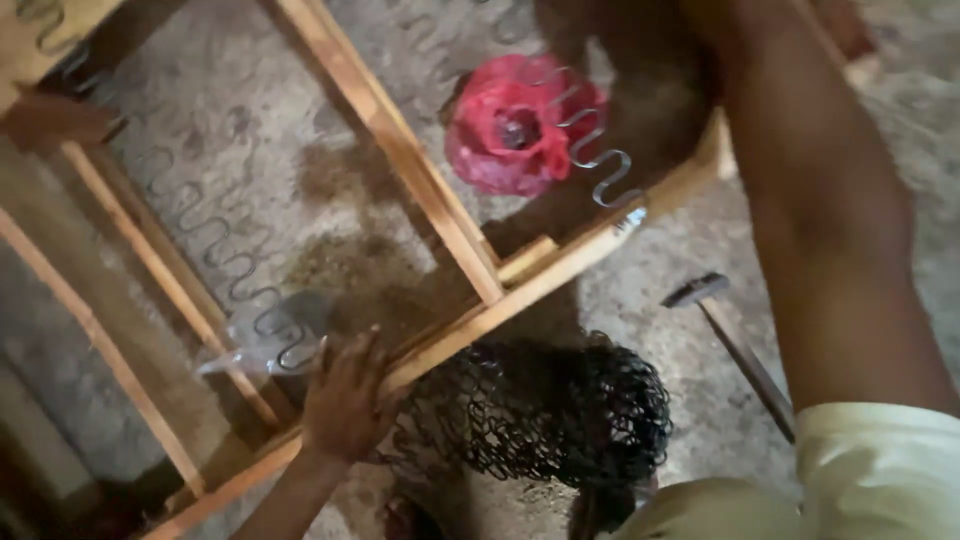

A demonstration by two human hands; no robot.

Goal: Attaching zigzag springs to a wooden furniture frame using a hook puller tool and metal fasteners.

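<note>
A bare wooden frame (560,268) lies tilted over a mottled floor, with zigzag wire springs (230,265) stretched across it. My left hand (345,400) grips the frame's near rail, fingers curled over its edge, right beside the end of one spring. My right arm runs up the right side of the view from a pale sleeve (880,460). My right hand (845,30) reaches the frame's far corner at the top edge, mostly cut off, so its grip is unclear. Another short spring (600,165) hangs from the far rail.
A red plastic bag (515,125) lies on the floor under the frame. A tangled heap of black wire springs (560,410) sits by the near rail. A hammer (735,345) lies on the floor to its right. A clear plastic scrap (265,335) lies near my left hand.
</note>
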